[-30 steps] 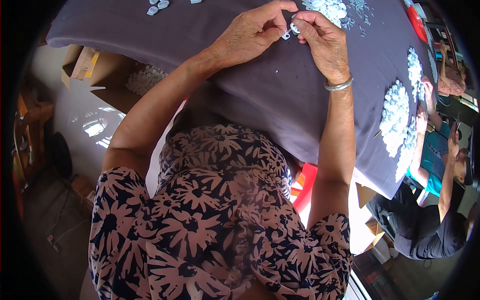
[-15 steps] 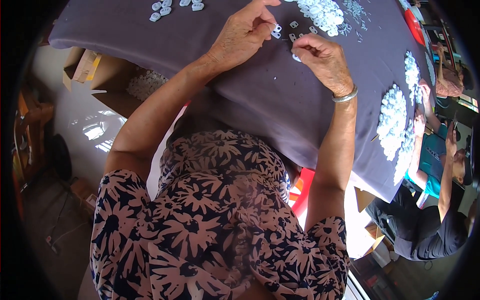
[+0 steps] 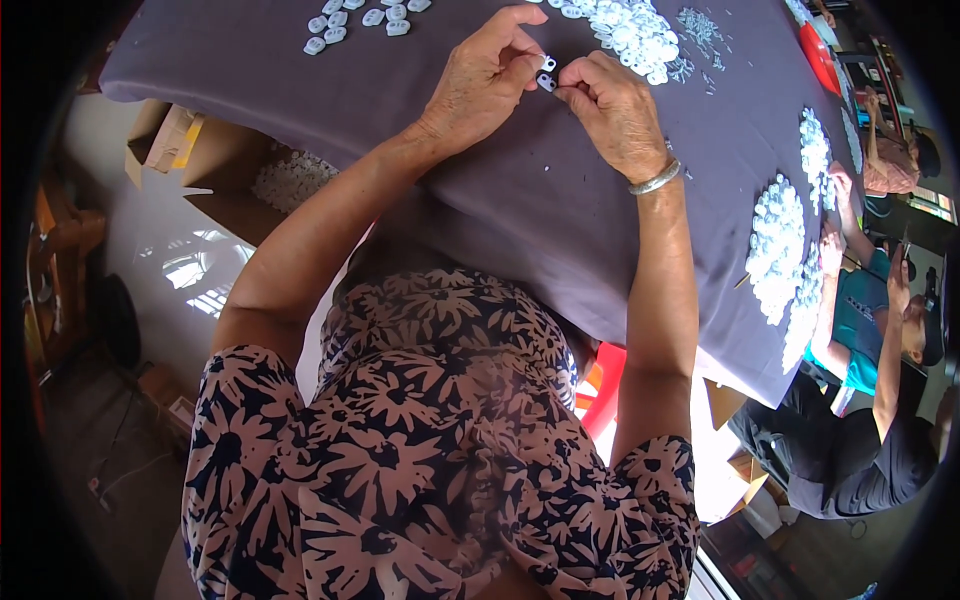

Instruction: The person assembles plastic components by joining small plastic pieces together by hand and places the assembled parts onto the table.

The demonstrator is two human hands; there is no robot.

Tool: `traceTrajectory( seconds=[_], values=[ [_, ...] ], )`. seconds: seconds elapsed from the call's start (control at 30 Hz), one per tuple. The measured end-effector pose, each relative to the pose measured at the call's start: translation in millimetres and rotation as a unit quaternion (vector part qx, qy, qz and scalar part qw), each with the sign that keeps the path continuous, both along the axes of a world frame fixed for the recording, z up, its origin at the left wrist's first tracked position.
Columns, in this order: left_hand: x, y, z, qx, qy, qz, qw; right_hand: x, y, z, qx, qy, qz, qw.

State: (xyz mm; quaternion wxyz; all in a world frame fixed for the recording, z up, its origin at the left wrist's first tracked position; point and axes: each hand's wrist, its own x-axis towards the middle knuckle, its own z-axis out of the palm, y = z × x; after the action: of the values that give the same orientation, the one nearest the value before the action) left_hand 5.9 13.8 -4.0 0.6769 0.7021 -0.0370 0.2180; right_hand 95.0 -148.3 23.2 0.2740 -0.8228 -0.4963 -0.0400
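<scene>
My left hand (image 3: 484,80) pinches a small white plastic piece (image 3: 548,63) with a hole in it, between thumb and forefinger above the dark tablecloth. My right hand (image 3: 615,112), with a silver bangle on the wrist, comes in from the other side with its fingertips closed. They meet a second white plastic piece (image 3: 546,82) just below the first. Whether the two pieces are joined I cannot tell. Just beyond my hands lies a heap of white plastic pieces (image 3: 632,35), with thin metal pins (image 3: 703,32) scattered beside it.
Several white pieces (image 3: 373,17) lie apart at the far left of the tablecloth (image 3: 500,215). More heaps (image 3: 778,235) spread along the right, where a person in a teal shirt (image 3: 862,305) reaches over them. An open cardboard box (image 3: 225,165) holds white pieces below the table's left edge.
My right hand has moved left and up, bringing its white piece to the fingertips of my left hand. My left hand has barely moved. The view has shifted slightly.
</scene>
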Motion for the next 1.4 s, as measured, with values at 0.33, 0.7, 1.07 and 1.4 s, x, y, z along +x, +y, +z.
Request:
traceTrajectory(
  seconds=[0.33,0.7,1.07,1.4],
  values=[
    [0.2,-2.4,1.5,-0.015,0.004,0.002,1.000,-6.8,-7.2,14.9,0.348,0.509,0.015,0.787],
    [-3.6,-11.0,10.8,-0.051,0.019,-0.062,0.997,-10.0,-3.4,6.4,0.289,0.450,-0.041,0.844],
    [-3.5,-9.3,7.5,0.014,0.002,-0.050,0.999,-14.7,1.6,5.0,0.216,0.419,-0.078,0.878],
    [-3.8,-11.1,2.1,-0.011,0.011,-0.026,1.000,-19.9,4.2,6.5,0.192,0.375,-0.078,0.904]
  ],
)
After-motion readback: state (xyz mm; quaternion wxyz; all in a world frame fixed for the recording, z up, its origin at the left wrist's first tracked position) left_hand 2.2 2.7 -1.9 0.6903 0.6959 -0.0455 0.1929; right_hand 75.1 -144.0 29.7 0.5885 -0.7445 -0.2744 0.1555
